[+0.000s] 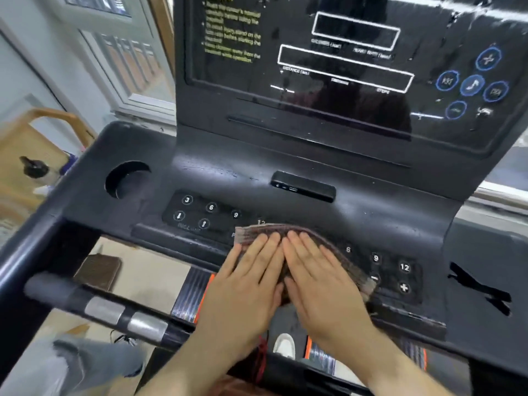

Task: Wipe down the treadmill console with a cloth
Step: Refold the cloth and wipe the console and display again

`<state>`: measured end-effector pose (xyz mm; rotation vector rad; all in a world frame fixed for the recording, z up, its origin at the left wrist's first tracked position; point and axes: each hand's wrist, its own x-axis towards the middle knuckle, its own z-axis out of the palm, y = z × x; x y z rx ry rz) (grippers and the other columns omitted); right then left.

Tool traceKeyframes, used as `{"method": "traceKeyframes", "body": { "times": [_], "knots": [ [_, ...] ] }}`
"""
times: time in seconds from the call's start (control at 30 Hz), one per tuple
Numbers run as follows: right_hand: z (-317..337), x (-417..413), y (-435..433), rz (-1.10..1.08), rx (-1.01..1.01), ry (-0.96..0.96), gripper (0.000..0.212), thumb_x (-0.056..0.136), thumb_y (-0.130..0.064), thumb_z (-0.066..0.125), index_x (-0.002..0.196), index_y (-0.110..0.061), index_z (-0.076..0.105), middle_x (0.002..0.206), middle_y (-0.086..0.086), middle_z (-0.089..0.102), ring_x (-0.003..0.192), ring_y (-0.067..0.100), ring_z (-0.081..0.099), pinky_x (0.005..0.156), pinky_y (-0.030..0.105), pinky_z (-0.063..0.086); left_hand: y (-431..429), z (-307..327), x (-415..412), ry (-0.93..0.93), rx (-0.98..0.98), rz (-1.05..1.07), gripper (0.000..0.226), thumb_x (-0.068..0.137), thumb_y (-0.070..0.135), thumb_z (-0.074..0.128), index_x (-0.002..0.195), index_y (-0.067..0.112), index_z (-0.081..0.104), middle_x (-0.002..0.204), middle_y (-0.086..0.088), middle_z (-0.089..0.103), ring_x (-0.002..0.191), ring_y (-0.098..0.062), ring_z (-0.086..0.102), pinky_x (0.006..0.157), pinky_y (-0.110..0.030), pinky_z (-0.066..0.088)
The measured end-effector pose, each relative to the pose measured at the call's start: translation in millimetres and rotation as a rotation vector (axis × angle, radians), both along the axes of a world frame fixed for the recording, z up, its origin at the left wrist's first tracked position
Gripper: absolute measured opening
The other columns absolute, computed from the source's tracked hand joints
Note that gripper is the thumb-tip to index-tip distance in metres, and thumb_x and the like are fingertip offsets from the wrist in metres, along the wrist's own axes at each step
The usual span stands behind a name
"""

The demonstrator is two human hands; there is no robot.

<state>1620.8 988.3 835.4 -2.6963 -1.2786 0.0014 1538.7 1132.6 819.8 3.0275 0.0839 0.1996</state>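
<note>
— Where are you on the console (288, 155) right now?

— Starting from my left: the cup hole (125, 180) and the left keypad (204, 212) with its 3, 6, 9 and arrows lie bare. The cloth (307, 234) sits on the lower shelf, in the middle, just right of that keypad and partly over its "12".

— And your hands?

— My left hand (248, 277) lies flat on the cloth's left part, fingers straight and nearly together, pressing down rather than pinching. My right hand (320, 277) is flat beside it, index fingers almost touching, fingers slightly fanned. Neither hand grips; both palms pin the cloth to the shelf.

— So how do you do this stroke well?

— I judge it best to keep even pressure through both palms and slide the cloth as one pad, so it doesn't bunch at its front edge. Over the keys I would go lightly, since a hard push could trigger a button if the machine is powered; I can't tell whether it is.

— What's to your right?

— The right keypad (398, 274), with 6, 9, 12, minus and plus, touching the cloth's right edge. Above, the USB port block (303, 186) and the glossy display panel (343, 67) show streaks and specks, so they likely need wiping too.
</note>
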Motion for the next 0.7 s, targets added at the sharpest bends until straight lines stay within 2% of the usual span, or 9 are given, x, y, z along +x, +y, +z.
{"method": "traceKeyframes", "body": {
  "times": [0.13,0.27,0.37,0.5,0.63,0.7],
  "knots": [
    [1,24,45,0.000,0.016,-0.012,0.052,0.098,-0.032,0.032,0.143,-0.009,0.045,0.148,0.007,0.044,0.138,0.019,0.040,0.115,0.033,0.022,39,4,22,-0.040,0.004,0.062,0.052,0.098,0.036,0.029,0.143,0.014,0.044,0.149,-0.001,0.042,0.138,-0.017,0.039,0.110,-0.044,0.031],
    [2,13,82,0.002,0.006,0.002,0.053,0.095,-0.027,0.033,0.142,-0.007,0.045,0.148,0.009,0.044,0.138,0.022,0.040,0.115,0.040,0.030,66,1,10,-0.033,-0.023,0.113,0.052,0.099,0.035,0.030,0.145,0.013,0.040,0.151,-0.003,0.038,0.140,-0.018,0.034,0.113,-0.043,0.026],
    [1,-15,84,0.042,-0.005,0.049,0.054,0.093,-0.026,0.037,0.143,-0.007,0.044,0.148,0.010,0.044,0.138,0.021,0.040,0.115,0.037,0.025,74,-3,-20,-0.028,-0.026,0.082,0.052,0.098,0.034,0.035,0.146,0.014,0.038,0.153,-0.001,0.034,0.142,-0.017,0.030,0.113,-0.044,0.027],
    [4,3,141,0.071,-0.016,0.038,0.055,0.093,-0.026,0.035,0.144,-0.006,0.042,0.149,0.011,0.042,0.139,0.022,0.039,0.116,0.035,0.025,119,-1,-6,-0.053,-0.036,0.155,0.051,0.099,0.034,0.030,0.146,0.015,0.039,0.152,0.000,0.036,0.141,-0.016,0.032,0.114,-0.042,0.025],
    [12,36,214,0.075,-0.033,0.090,0.059,0.100,-0.027,0.029,0.155,-0.016,0.009,0.163,0.000,0.007,0.149,0.014,0.004,0.118,0.031,-0.001,180,-2,35,-0.033,-0.148,0.187,0.058,0.098,0.033,0.021,0.148,0.006,0.032,0.154,-0.010,0.032,0.142,-0.024,0.030,0.115,-0.044,0.027],
    [14,42,237,0.076,-0.049,0.036,0.062,0.100,-0.026,0.030,0.155,-0.018,0.003,0.163,-0.003,0.000,0.149,0.012,-0.003,0.118,0.031,-0.003,205,-5,50,-0.026,-0.259,0.178,0.062,0.096,0.035,0.016,0.151,0.007,0.020,0.158,-0.010,0.022,0.146,-0.021,0.021,0.115,-0.043,0.026]
  ]
}}
